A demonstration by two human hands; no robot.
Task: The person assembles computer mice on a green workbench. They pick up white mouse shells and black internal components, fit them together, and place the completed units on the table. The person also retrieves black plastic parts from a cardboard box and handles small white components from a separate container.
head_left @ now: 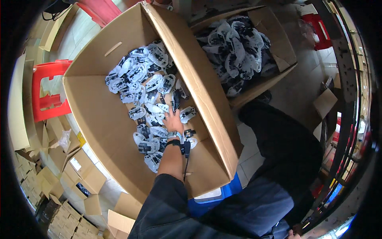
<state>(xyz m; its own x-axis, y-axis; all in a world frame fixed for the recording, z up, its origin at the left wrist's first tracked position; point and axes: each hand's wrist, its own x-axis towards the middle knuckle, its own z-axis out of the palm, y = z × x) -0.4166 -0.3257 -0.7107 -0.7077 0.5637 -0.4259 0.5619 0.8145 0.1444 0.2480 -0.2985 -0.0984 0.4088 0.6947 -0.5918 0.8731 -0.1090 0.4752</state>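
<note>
Inside a large cardboard box (107, 131), my left hand (173, 121) reaches down with its fingers spread. It wears a watch and a black wrist strap with a cable. The fingertips lie by a black oval part (175, 99) and against a clear-bagged part (153, 119). I cannot tell whether they grip either one. Around the hand lie many black and white oval parts, most in clear plastic bags, heaped thickest at the box's far end (137, 73). Only a sliver of my right hand (294, 235) shows at the lower edge, its fingers hidden.
A second cardboard box (262, 83) at the upper right holds a heap of similar bagged parts. Red stools (49, 91) stand at the left. A blue stool or bin (217, 197) is under the near box corner. Opened cartons (85, 171) litter the left floor; shelving (350, 119) runs along the right.
</note>
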